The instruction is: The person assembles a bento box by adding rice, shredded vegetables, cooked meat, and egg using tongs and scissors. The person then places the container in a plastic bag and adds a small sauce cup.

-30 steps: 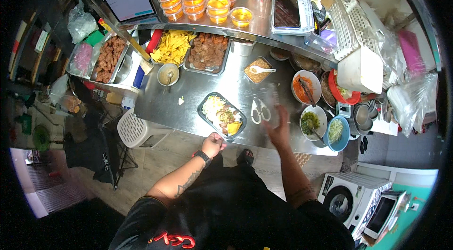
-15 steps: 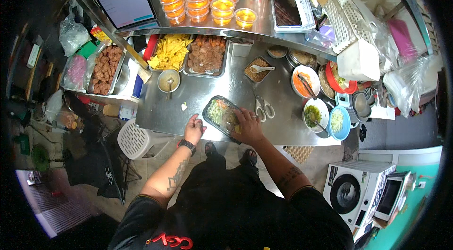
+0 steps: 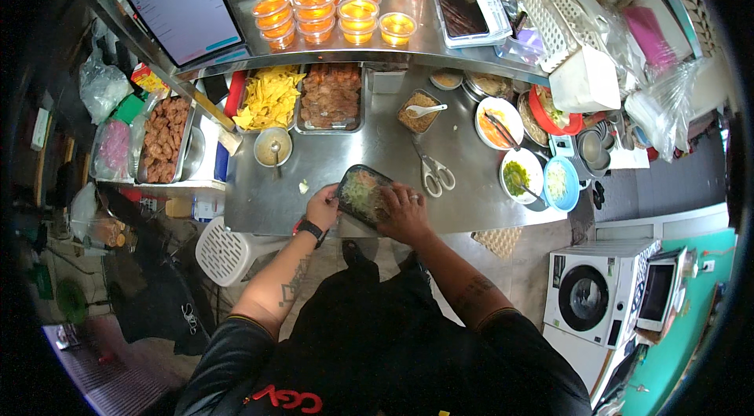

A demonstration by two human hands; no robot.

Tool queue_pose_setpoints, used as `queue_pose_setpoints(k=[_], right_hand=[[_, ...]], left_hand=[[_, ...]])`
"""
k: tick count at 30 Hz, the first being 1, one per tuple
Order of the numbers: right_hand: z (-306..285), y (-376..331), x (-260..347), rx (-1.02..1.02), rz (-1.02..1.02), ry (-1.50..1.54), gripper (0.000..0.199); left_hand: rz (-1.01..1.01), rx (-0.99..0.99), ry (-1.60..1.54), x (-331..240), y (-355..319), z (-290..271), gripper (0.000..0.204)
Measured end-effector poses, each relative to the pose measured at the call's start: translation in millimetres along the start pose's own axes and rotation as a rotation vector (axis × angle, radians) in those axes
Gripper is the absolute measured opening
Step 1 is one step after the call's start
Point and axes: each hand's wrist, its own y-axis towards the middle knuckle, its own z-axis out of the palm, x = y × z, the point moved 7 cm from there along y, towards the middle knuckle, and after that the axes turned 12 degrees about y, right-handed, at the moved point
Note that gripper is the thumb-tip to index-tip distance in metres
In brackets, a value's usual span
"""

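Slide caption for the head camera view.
Left hand and right hand on a food tray at a metal counter, scissors lying nearby.

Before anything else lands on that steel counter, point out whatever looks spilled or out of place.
A small pale scrap lies loose on the steel counter, just beyond the left hand. It looks odd, perhaps dropped food, because it sits straight on the metal. Nothing else clearly stands out.

Clear lid [image 3: 364, 183]: laid over the food box [image 3: 357, 216], under the right hand [image 3: 404, 214]; a second ago it was held off to the box's right.
Left hand [image 3: 321, 210]: brought against the box's left edge; half a second ago it was held just apart.
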Motion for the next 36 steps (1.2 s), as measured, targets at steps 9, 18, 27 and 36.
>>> queue_pose_setpoints(k=[9, 18, 27, 36], right_hand=[[4.2, 2.4, 0.8, -0.013, 0.025, 0.013, 0.1], [-9.1, 5.6, 11.1, 0.015, -0.142, 0.067, 0.091], [6.5, -49.8, -101.4, -0.209, 0.569, 0.683, 0.05], [54.1, -61.8, -98.0, 0.041, 0.619, 0.896, 0.045]], left_hand=[[-0.031, 0.127, 0.094, -13.8, 6.9, -10.0, 0.034], [-0.047, 0.087, 0.093, -2.5, -13.5, -14.4, 0.033], [0.222, -0.125, 0.74, -62.2, -16.6, -10.1, 0.084], [0.239, -0.032, 0.62, -82.6, -26.5, -9.3, 0.086]])
